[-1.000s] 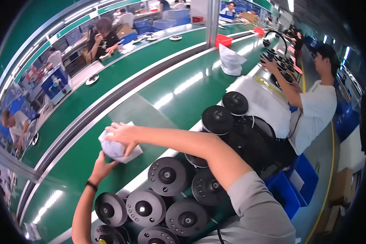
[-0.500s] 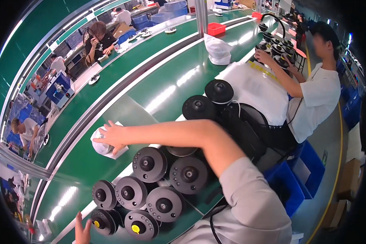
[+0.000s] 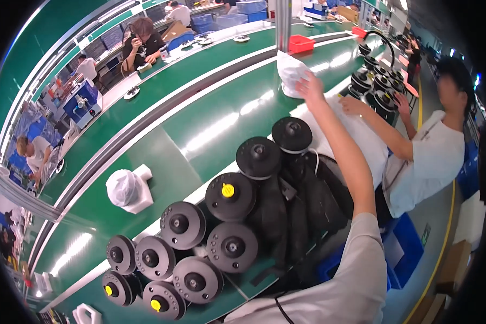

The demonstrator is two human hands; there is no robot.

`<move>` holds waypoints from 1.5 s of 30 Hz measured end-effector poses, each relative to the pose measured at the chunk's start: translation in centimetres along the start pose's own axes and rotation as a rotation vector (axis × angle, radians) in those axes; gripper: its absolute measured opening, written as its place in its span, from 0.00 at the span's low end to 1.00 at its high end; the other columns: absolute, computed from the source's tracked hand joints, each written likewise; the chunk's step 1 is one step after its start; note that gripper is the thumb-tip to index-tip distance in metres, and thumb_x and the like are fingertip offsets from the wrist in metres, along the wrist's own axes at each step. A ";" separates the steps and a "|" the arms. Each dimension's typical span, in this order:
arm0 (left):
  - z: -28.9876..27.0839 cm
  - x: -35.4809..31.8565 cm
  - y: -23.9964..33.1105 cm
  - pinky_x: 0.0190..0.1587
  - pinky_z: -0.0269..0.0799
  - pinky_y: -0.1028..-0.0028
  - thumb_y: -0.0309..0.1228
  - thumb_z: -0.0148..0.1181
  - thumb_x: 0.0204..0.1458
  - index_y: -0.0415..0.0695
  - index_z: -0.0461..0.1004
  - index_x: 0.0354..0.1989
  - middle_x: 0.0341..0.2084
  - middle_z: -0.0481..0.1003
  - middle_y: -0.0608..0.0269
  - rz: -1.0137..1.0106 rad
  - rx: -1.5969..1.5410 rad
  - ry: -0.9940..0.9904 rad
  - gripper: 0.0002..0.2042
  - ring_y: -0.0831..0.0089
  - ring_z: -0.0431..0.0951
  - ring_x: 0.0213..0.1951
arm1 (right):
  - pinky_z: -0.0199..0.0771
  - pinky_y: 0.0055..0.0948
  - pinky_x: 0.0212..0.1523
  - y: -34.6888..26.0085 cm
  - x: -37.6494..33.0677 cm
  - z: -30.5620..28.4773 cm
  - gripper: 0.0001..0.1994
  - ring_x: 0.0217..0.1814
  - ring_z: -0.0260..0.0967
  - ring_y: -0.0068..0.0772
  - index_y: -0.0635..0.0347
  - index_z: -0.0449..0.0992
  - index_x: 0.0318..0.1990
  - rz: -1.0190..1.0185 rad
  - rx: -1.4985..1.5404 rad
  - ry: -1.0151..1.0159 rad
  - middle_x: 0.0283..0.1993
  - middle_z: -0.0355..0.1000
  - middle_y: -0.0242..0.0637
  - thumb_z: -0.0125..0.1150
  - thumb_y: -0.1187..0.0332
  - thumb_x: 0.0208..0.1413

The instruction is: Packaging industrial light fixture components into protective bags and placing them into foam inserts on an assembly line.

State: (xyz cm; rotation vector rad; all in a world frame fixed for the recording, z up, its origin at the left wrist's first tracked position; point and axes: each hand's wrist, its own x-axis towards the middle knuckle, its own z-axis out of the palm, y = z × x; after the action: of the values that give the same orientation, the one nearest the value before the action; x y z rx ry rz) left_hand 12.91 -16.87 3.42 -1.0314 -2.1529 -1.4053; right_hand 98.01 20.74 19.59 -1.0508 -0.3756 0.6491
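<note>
My right arm stretches far forward over the green conveyor belt (image 3: 210, 129). My right hand (image 3: 311, 86) reaches a white bag-wrapped part (image 3: 290, 70) standing on the belt, fingers spread against its side; no closed grip shows. A second white bag-wrapped part (image 3: 121, 186) sits on a white foam block (image 3: 141, 197) at the near left of the belt, apart from my hand. Several black round disc units (image 3: 232, 197) lie in a cluster along the near edge of the belt, some with yellow centre caps. My left hand is out of the picture.
A person in a white shirt (image 3: 432, 162) stands at the right, hands on more black disc units (image 3: 380, 86). A red bin (image 3: 301, 43) sits further up the belt beside a metal post (image 3: 282, 21). Other people work beyond a second belt. Blue crates (image 3: 410, 248) stand at the lower right.
My right hand has let go of the bagged part on the foam block and swung forward and right to the other bagged part. My left hand has dropped out of view.
</note>
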 end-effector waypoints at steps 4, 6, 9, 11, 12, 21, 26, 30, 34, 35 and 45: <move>1.9 -5.4 1.2 0.55 0.76 0.60 0.29 0.64 0.61 0.33 0.68 0.60 0.50 0.75 0.43 -0.064 0.009 0.043 0.21 0.55 0.77 0.50 | 0.75 0.50 0.50 3.4 16.6 -11.0 0.34 0.60 0.66 0.46 0.45 0.64 0.68 0.046 -0.124 -0.064 0.66 0.60 0.40 0.65 0.46 0.57; 3.5 -6.2 0.0 0.55 0.75 0.60 0.29 0.65 0.60 0.32 0.69 0.59 0.50 0.75 0.43 -0.111 0.034 0.076 0.21 0.56 0.77 0.49 | 0.69 0.56 0.61 4.8 21.0 -12.2 0.42 0.72 0.54 0.50 0.41 0.58 0.72 0.154 -0.016 -0.261 0.74 0.53 0.40 0.68 0.40 0.53; -0.7 -5.7 1.3 0.54 0.75 0.61 0.30 0.66 0.60 0.31 0.69 0.57 0.48 0.76 0.43 -0.142 0.172 0.215 0.22 0.57 0.77 0.48 | 0.63 0.59 0.66 9.6 17.6 -5.1 0.48 0.76 0.51 0.51 0.40 0.53 0.74 0.389 0.092 -0.198 0.75 0.52 0.40 0.68 0.35 0.49; 1.2 -5.7 5.0 0.54 0.75 0.61 0.30 0.67 0.59 0.30 0.69 0.57 0.48 0.76 0.43 -0.169 0.214 0.209 0.22 0.58 0.76 0.47 | 0.61 0.60 0.66 9.4 19.1 -5.7 0.51 0.74 0.54 0.50 0.41 0.52 0.75 0.381 0.092 -0.086 0.74 0.54 0.40 0.67 0.33 0.48; 1.9 -6.0 4.4 0.54 0.75 0.61 0.31 0.67 0.59 0.30 0.69 0.56 0.48 0.75 0.42 -0.179 0.225 0.186 0.22 0.57 0.76 0.47 | 0.60 0.61 0.68 9.3 20.1 -6.5 0.51 0.75 0.52 0.51 0.40 0.50 0.75 0.408 0.120 -0.080 0.75 0.53 0.40 0.66 0.32 0.48; 4.2 -6.8 -0.6 0.54 0.75 0.59 0.35 0.71 0.55 0.30 0.72 0.51 0.48 0.76 0.40 -0.222 0.126 0.178 0.23 0.55 0.77 0.47 | 0.62 0.62 0.67 10.6 21.4 -7.0 0.43 0.75 0.53 0.52 0.38 0.54 0.74 0.346 0.123 -0.385 0.74 0.55 0.39 0.64 0.45 0.51; 4.5 -6.9 0.7 0.54 0.75 0.59 0.35 0.72 0.54 0.31 0.73 0.50 0.48 0.76 0.41 -0.214 0.186 0.132 0.23 0.55 0.77 0.47 | 0.60 0.60 0.68 10.1 19.7 -7.7 0.37 0.73 0.59 0.47 0.42 0.60 0.71 0.278 0.393 -0.478 0.70 0.63 0.36 0.58 0.49 0.52; -1.9 -7.4 -11.8 0.58 0.73 0.62 0.29 0.61 0.62 0.32 0.71 0.58 0.55 0.74 0.42 -0.095 0.338 0.125 0.18 0.56 0.78 0.52 | 0.58 0.56 0.68 8.0 18.3 -5.2 0.33 0.71 0.61 0.43 0.47 0.67 0.67 0.210 0.387 -0.561 0.70 0.65 0.35 0.61 0.45 0.57; 1.0 -6.5 -5.4 0.63 0.67 0.66 0.26 0.59 0.63 0.32 0.67 0.59 0.55 0.72 0.49 -0.188 0.131 0.256 0.19 0.61 0.73 0.57 | 0.56 0.61 0.69 -0.4 7.6 3.2 0.30 0.73 0.59 0.45 0.47 0.65 0.69 0.278 0.409 -0.417 0.73 0.61 0.36 0.56 0.47 0.63; 0.9 -5.8 -4.3 0.66 0.64 0.65 0.24 0.57 0.63 0.32 0.65 0.61 0.58 0.70 0.49 -0.209 0.027 0.356 0.19 0.61 0.71 0.60 | 0.58 0.61 0.69 -1.5 4.2 5.8 0.29 0.73 0.59 0.45 0.45 0.65 0.69 0.232 0.398 -0.412 0.73 0.61 0.36 0.56 0.47 0.63; 0.4 13.6 18.5 0.73 0.47 0.52 0.33 0.64 0.53 0.34 0.64 0.63 0.57 0.71 0.44 0.250 -0.268 0.079 0.29 0.49 0.67 0.64 | 0.63 0.56 0.71 -2.8 -20.7 23.9 0.28 0.70 0.61 0.53 0.58 0.68 0.65 0.573 0.602 -1.097 0.68 0.65 0.47 0.61 0.55 0.60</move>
State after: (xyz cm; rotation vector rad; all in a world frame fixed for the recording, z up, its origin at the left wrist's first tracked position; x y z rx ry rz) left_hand 17.67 -7.08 23.68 -1.2678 -1.7420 -1.6085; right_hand 69.50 22.43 33.40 -0.1147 -0.7610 1.7298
